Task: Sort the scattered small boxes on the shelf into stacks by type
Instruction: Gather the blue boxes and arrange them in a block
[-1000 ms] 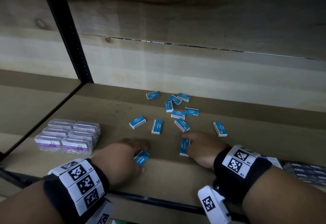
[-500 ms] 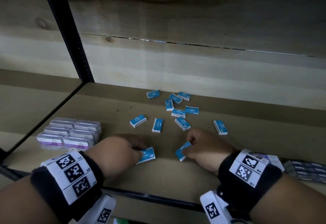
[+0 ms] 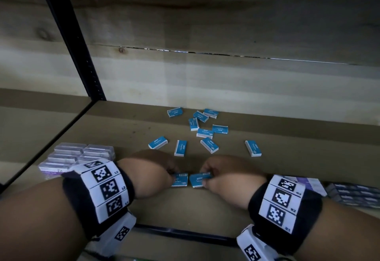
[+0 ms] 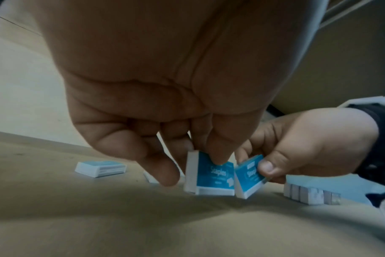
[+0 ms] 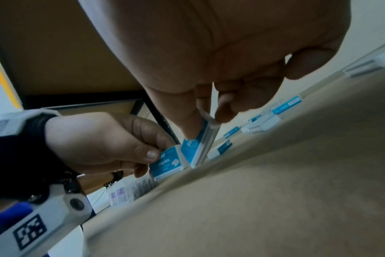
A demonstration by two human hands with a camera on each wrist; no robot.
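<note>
Each hand holds one small blue staples box near the front middle of the shelf [image 3: 226, 205]. My left hand [image 3: 156, 170] pinches a blue box [image 3: 181, 180] between thumb and fingers; the same box [image 4: 215, 175] stands tilted on its lower edge on the shelf. My right hand [image 3: 224, 176] pinches a second blue box [image 3: 198, 180], also tilted [image 4: 248, 177], right beside the first. In the right wrist view the two boxes [image 5: 167, 163] [image 5: 198, 147] almost touch. Several more blue boxes [image 3: 205, 133] lie scattered behind the hands.
A block of clear cases with purple labels [image 3: 67, 155] sits at the left front. Dark and purple-white packs [image 3: 353, 195] lie at the right front. A black upright post [image 3: 82, 55] stands at the back left, and a wooden back wall [image 3: 226, 65] closes the shelf.
Both hands have lifted their blue boxes off the shelf surface, tilted them and brought them together at the front middle; the boxes now sit side by side.
</note>
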